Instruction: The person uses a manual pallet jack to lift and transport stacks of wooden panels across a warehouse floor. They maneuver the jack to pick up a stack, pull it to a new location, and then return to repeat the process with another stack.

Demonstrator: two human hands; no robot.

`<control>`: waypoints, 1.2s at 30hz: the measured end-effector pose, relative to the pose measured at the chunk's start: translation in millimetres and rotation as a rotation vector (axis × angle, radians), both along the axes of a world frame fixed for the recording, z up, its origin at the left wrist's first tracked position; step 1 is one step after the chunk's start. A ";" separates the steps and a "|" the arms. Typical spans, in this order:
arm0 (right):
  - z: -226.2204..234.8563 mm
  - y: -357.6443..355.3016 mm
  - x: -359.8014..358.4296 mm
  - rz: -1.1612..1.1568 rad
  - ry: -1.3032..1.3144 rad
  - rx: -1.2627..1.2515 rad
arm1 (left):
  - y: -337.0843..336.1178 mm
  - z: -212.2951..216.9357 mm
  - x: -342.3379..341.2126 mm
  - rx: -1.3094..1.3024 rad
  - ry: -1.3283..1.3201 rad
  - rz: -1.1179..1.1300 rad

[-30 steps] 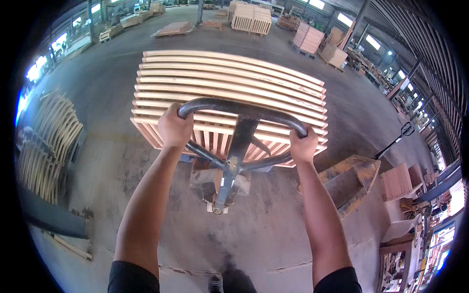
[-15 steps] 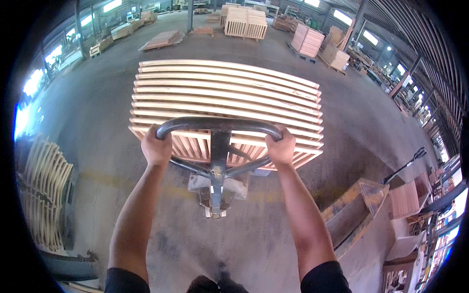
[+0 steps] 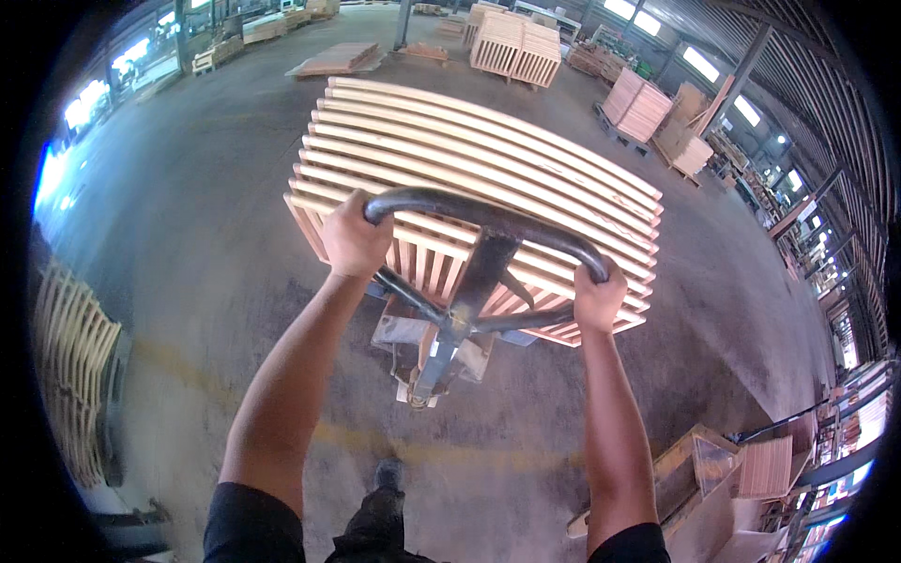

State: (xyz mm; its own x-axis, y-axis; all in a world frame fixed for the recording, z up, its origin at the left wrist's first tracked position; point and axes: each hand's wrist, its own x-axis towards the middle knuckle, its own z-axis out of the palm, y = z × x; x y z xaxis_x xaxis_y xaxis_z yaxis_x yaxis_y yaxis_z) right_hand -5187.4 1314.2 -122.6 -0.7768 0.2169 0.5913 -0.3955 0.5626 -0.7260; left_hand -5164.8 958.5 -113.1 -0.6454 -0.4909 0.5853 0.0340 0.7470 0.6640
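My left hand (image 3: 357,236) wraps round the left bend of a dark metal pallet jack handle (image 3: 490,246). My right hand (image 3: 599,298) grips the right bend of the same loop, a little nearer to me. Just beyond the handle stands a load of pale slatted wooden frames (image 3: 469,141), set side by side in a row with their top rails showing. The handle's shaft runs down to the jack's base (image 3: 434,352), and its forks are hidden under the load. The whole load sits turned, its right end nearer to me.
Curved wooden frames (image 3: 75,366) stand at the left. A wooden crate (image 3: 690,469) and a pinkish stack of boards (image 3: 765,467) lie at the lower right. Farther off are a flat board pile (image 3: 336,58), a slatted stack (image 3: 516,47) and a stack on a pallet (image 3: 636,103).
The handle and both hands have shifted right in view and tilted, right end lower. The frames have swung round likewise. The yellow floor line and crate now appear lower, and my leg has come into view.
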 end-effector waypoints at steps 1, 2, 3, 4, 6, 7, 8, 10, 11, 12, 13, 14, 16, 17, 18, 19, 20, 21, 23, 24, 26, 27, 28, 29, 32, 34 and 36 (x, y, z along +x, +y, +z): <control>0.8 -5.4 -23.0 -0.013 -0.026 0.008 | -3.4 0.1 -25.8 0.047 -0.058 -0.023; -0.8 -12.5 -42.5 -0.031 -0.074 -0.048 | -8.1 -4.6 -54.9 0.034 -0.027 -0.033; -3.8 -19.2 -69.7 -0.016 -0.013 -0.021 | -13.9 -5.7 -82.8 0.019 -0.001 -0.045; -4.0 -25.5 -98.7 -0.008 -0.093 -0.007 | -26.7 -4.6 -109.6 -0.081 -0.092 -0.050; -22.1 -35.5 -168.1 -0.094 -0.162 0.056 | -34.0 -0.4 -154.4 0.073 -0.258 -0.129; -39.6 -34.0 -202.8 -0.196 -0.153 0.088 | -45.1 7.0 -177.0 0.290 -0.319 -0.153; -41.3 -30.1 -237.6 -0.185 -0.167 0.088 | -51.2 13.5 -200.8 0.504 -0.376 -0.161; -39.9 -6.0 -286.7 -0.114 -0.177 0.100 | -53.4 14.6 -252.6 0.414 -0.529 -0.240; -41.1 14.6 -305.9 -0.121 -0.170 0.121 | -49.1 18.0 -285.3 0.357 -0.597 -0.307; -46.7 14.4 -333.0 -0.083 -0.163 0.125 | -36.4 21.1 -313.8 0.325 -0.574 -0.309; -51.9 16.4 -359.8 -0.054 -0.170 0.140 | -39.2 16.4 -329.2 0.477 -0.541 -0.359; -50.0 12.9 -381.0 -0.022 -0.159 0.170 | -44.6 -7.8 -361.0 0.365 -0.455 -0.358; -54.8 30.9 -419.6 -0.048 -0.158 0.221 | -22.4 2.6 -399.2 0.296 -0.442 -0.264; -57.4 35.1 -438.4 -0.100 -0.220 0.152 | -11.4 -12.0 -418.7 0.289 -0.375 -0.193; -63.4 46.0 -464.7 -0.061 -0.188 0.178 | -4.3 -15.6 -435.4 0.294 -0.407 -0.166; -66.8 41.6 -469.0 -0.039 -0.161 0.189 | -7.7 -15.4 -441.9 0.282 -0.447 -0.163; -70.0 36.1 -466.6 -0.047 -0.211 0.162 | -14.3 -20.7 -447.3 0.261 -0.469 -0.161; -75.9 34.8 -465.2 -0.044 -0.258 0.144 | -12.5 -26.3 -448.9 0.286 -0.503 -0.144; -96.6 50.3 -471.1 -0.183 -0.255 0.234 | 5.3 -32.3 -461.0 0.335 -0.567 -0.155; -79.3 24.5 -486.0 -0.065 -0.250 0.153 | -16.5 -21.5 -476.1 0.332 -0.526 -0.148; -54.1 -9.9 -456.5 -0.045 -0.336 0.111 | -23.3 -28.1 -495.9 0.288 -0.623 -0.162; -47.7 -14.5 -460.9 -0.034 -0.354 0.114 | -25.6 -27.7 -502.4 0.307 -0.690 -0.195; -38.5 -15.7 -457.4 -0.039 -0.336 0.115 | -21.4 -13.2 -513.5 0.380 -0.713 -0.245; -36.5 -5.5 -471.8 -0.055 -0.389 0.105 | -17.4 -4.0 -534.3 0.451 -0.789 -0.275; -79.2 0.8 -485.5 0.045 -0.087 -0.019 | -41.5 -53.5 -549.3 0.909 -0.407 -0.177; -97.1 2.7 -472.2 0.013 0.051 0.001 | -18.0 -42.4 -548.9 0.489 -0.724 -0.268; -92.8 -10.6 -457.1 0.060 0.077 0.028 | -17.1 -49.3 -556.6 0.248 -0.682 -0.199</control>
State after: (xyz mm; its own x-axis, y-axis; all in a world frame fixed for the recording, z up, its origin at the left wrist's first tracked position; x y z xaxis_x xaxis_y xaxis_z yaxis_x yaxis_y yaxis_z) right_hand -5644.6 1303.7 -215.4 -0.7401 0.1540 0.6546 -0.4830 0.5556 -0.6768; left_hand -5721.3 941.4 -162.3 -0.9156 -0.3921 -0.0890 -0.3263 0.5953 0.7343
